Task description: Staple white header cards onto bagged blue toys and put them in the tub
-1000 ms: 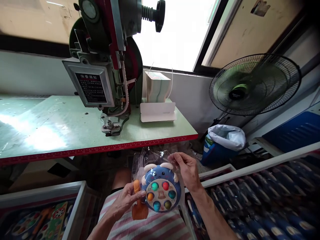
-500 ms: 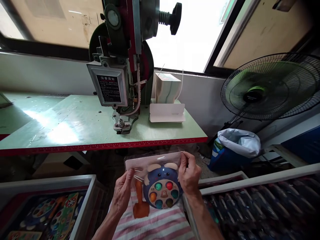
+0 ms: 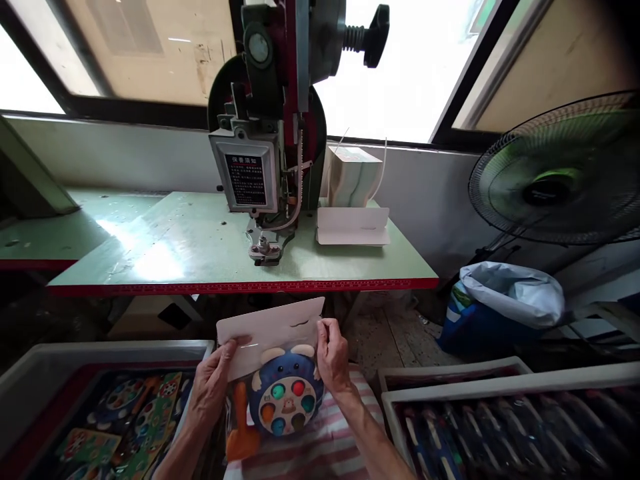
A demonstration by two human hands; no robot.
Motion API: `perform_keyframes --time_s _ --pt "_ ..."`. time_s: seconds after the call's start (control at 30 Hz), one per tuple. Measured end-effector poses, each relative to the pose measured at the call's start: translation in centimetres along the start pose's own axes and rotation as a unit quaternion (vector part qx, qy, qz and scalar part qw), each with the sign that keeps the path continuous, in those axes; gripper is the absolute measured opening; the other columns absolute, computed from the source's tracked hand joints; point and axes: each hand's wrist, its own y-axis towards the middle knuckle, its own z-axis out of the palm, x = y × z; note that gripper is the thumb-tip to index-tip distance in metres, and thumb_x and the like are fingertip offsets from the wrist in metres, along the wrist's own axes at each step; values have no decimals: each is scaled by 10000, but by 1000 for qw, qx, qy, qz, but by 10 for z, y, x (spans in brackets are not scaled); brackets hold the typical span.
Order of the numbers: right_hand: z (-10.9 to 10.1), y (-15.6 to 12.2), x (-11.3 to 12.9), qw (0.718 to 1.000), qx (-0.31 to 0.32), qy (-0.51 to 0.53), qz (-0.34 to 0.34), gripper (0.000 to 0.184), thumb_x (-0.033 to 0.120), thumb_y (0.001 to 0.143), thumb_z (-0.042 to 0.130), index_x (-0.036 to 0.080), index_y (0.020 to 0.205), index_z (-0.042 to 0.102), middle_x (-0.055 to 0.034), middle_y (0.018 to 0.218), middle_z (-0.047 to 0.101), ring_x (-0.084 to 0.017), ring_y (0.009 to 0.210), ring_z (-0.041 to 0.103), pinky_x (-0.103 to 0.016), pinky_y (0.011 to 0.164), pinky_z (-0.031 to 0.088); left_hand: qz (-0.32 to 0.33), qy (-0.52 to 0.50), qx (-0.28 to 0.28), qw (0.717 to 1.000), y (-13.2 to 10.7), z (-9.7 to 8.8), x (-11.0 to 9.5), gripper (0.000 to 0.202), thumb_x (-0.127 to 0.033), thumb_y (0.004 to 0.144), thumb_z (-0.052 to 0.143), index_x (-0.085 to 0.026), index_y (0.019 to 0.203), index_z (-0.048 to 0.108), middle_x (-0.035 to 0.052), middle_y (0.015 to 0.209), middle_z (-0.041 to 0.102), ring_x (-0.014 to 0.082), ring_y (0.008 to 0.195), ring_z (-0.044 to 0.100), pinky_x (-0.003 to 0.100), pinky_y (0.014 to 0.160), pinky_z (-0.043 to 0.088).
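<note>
A blue round toy (image 3: 286, 399) with coloured buttons and an orange mallet (image 3: 240, 427) sits in a clear bag over my lap. A white card header (image 3: 270, 330) is folded over the bag's top. My left hand (image 3: 213, 383) pinches the header's left end. My right hand (image 3: 333, 357) pinches its right end, fingers closed on the card. The bag hangs below the front edge of the green table (image 3: 165, 250).
A green and red stapling machine (image 3: 273, 127) stands on the table, with a stack of white cards (image 3: 353, 200) beside it. A bin of packed toys (image 3: 120, 420) is at left, a tray (image 3: 505, 413) at right, plus a fan (image 3: 560, 173) and a bag (image 3: 510, 293).
The white header now caps the bag and both hands hold its ends. The view has swung right, so the toy sits lower and more to the left.
</note>
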Motion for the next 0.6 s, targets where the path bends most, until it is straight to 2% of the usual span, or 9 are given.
perform_keyframes --time_s 0.07,0.13,0.2,0.27,0.33,0.4,0.47,0.53,0.6 --pt "-6 4 4 999 35 41 2 395 524 1036 413 228 913 644 -39 741 687 -190 651 630 -274 646 468 36 9 -6 999 5 -8 -5 463 -552 830 741 -183 1101 809 77 1148 796 310 1137 679 257 823 565" --pt "-13 11 8 995 60 83 -12 361 512 1024 467 227 928 668 -72 921 729 -208 860 675 -295 806 511 59 3 -4 998 9 -14 -13 403 -489 815 777 -190 1083 815 76 1195 780 309 1197 644 244 852 548" --pt "-20 19 10 990 74 117 -29 338 514 993 538 223 922 694 -112 1189 703 -239 1101 641 -335 955 497 52 -23 19 998 10 -16 -25 396 -442 784 811 -194 1093 807 79 1171 782 298 1113 680 254 820 556" --pt "-23 25 10 984 89 153 -22 354 544 953 596 214 893 710 -125 1353 634 -263 1184 607 -352 980 501 33 -53 47 997 10 -16 -37 417 -413 754 835 -198 1108 795 80 1128 786 280 983 716 275 766 570" --pt "-25 29 10 977 116 179 8 386 579 916 634 205 873 720 -123 1273 679 -261 1085 644 -338 903 534 21 -69 67 995 8 -15 -49 424 -381 730 851 -192 1105 786 81 1096 786 266 900 727 283 724 574" --pt "-25 30 9 974 134 181 32 408 599 892 657 199 861 729 -95 1020 742 -243 913 665 -317 800 544 23 -80 77 994 8 -14 -55 453 -339 718 863 -191 1135 766 76 1049 786 244 848 730 269 701 569" --pt "-25 28 8 975 133 170 44 421 611 876 669 196 850 739 -61 831 730 -233 795 652 -307 723 532 39 -101 75 991 8 -12 -56 607 -301 724 866 -229 1297 677 66 1054 781 231 852 735 275 725 577" --pt "-25 27 7 977 121 167 53 426 614 868 677 195 854 752 -57 814 735 -238 773 655 -309 699 527 55 -130 46 989 11 -10 -51 848 -281 717 877 -298 1475 497 54 1099 774 235 892 743 303 756 598" --pt "-25 26 6 975 118 176 63 419 608 858 693 195 876 764 -66 856 753 -252 802 674 -317 715 535 45 -145 -4 988 13 -9 -43 940 -286 685 906 -288 1498 435 54 1068 782 228 849 749 318 714 620"
